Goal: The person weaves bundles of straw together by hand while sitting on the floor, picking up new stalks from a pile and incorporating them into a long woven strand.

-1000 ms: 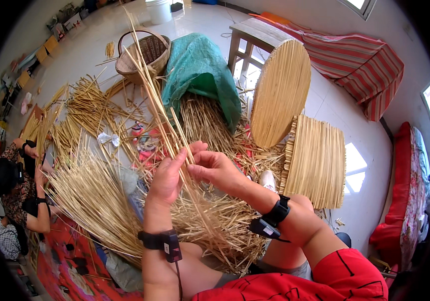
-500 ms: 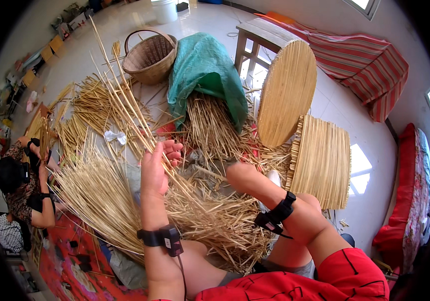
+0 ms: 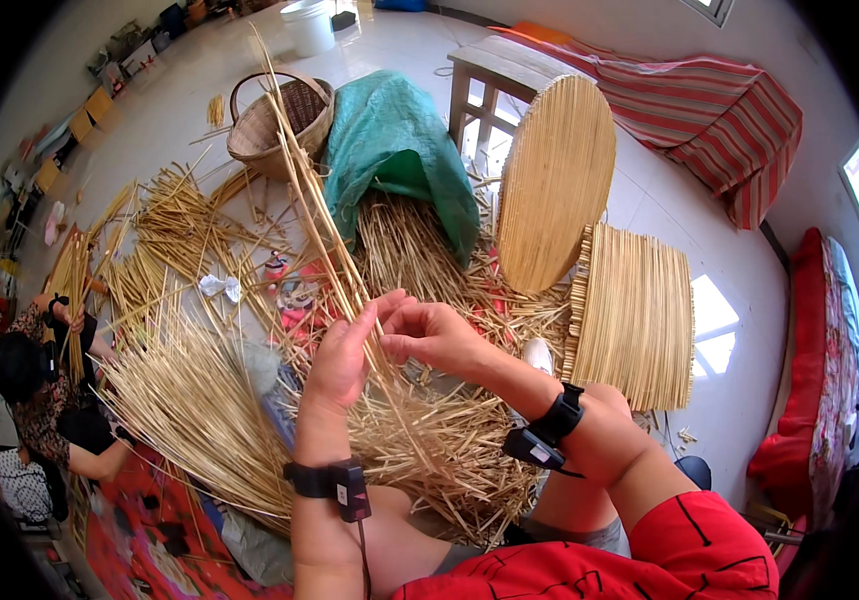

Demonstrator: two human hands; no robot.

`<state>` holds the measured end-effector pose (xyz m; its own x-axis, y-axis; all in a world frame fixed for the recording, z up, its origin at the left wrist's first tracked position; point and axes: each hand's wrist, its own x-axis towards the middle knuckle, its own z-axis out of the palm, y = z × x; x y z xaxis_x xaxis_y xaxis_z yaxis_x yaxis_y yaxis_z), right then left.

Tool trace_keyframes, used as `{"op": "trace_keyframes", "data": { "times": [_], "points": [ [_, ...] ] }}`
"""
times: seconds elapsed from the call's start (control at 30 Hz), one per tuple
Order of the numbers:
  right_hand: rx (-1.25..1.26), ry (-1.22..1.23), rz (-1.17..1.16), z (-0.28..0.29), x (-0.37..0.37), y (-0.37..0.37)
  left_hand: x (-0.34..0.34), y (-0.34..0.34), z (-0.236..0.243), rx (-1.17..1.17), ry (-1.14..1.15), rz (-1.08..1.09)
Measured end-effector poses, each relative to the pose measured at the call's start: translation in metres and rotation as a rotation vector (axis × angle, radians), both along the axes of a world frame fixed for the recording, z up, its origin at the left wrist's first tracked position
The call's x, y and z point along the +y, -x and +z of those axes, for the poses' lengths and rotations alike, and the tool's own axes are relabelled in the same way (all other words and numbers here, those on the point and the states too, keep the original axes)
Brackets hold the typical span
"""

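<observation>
A thin bundle of long straw stalks [image 3: 321, 215] runs slantwise in front of me, its tips reaching up past the basket. My left hand [image 3: 341, 358] is closed around its lower part. Close beside it, my right hand [image 3: 436, 335] has its thumb and fingers pinched together at the stalks; whether a stalk sits between those fingertips is hard to make out. Below both hands lies a heap of short cut straw pieces [image 3: 449, 460]. A fan of long pale stalks [image 3: 199, 400] spreads out to the left of my left forearm.
Ahead are a wicker basket [image 3: 259, 135] and a green sack [image 3: 389, 120] spilling straw. An oval straw panel [image 3: 557, 180] leans by a wooden bench [image 3: 509, 62]; a rectangular straw panel [image 3: 634, 320] stands right. Another person [image 3: 59, 400] holding stalks sits at left.
My right hand has moved left and up, from apart to beside my left hand at the stalks. The bundle now stands more upright, its tips shifted right. The view has shifted slightly.
</observation>
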<state>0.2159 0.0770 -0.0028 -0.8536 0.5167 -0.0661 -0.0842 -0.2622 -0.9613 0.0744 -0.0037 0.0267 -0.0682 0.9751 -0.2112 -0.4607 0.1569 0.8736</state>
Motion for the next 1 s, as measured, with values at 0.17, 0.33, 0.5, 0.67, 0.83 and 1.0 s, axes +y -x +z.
{"op": "trace_keyframes", "data": {
  "times": [0.17, 0.33, 0.5, 0.67, 0.83, 1.0],
  "points": [
    [-0.042, -0.01, -0.178, 0.023, 0.0, -0.002, 0.0, 0.001, -0.008, -0.02, 0.036, 0.219],
    [-0.042, 0.042, -0.229, 0.011, 0.008, -0.004, -0.002, 0.009, -0.011, 0.088, 0.09, 0.194],
    [0.002, 0.128, -0.164, 0.017, 0.0, 0.0, 0.003, -0.013, -0.003, 0.031, 0.086, 0.296],
    [-0.132, 0.115, -0.136, 0.004, 0.002, -0.002, 0.006, 0.001, -0.019, 0.018, 0.066, 0.369],
    [-0.193, 0.128, 0.011, 0.011, -0.004, -0.005, -0.001, 0.022, -0.013, 0.11, 0.062, 0.549],
    [-0.159, -0.099, 0.145, -0.007, -0.007, -0.006, -0.004, 0.034, -0.011, 0.109, 0.038, 0.662]
  ]
}}
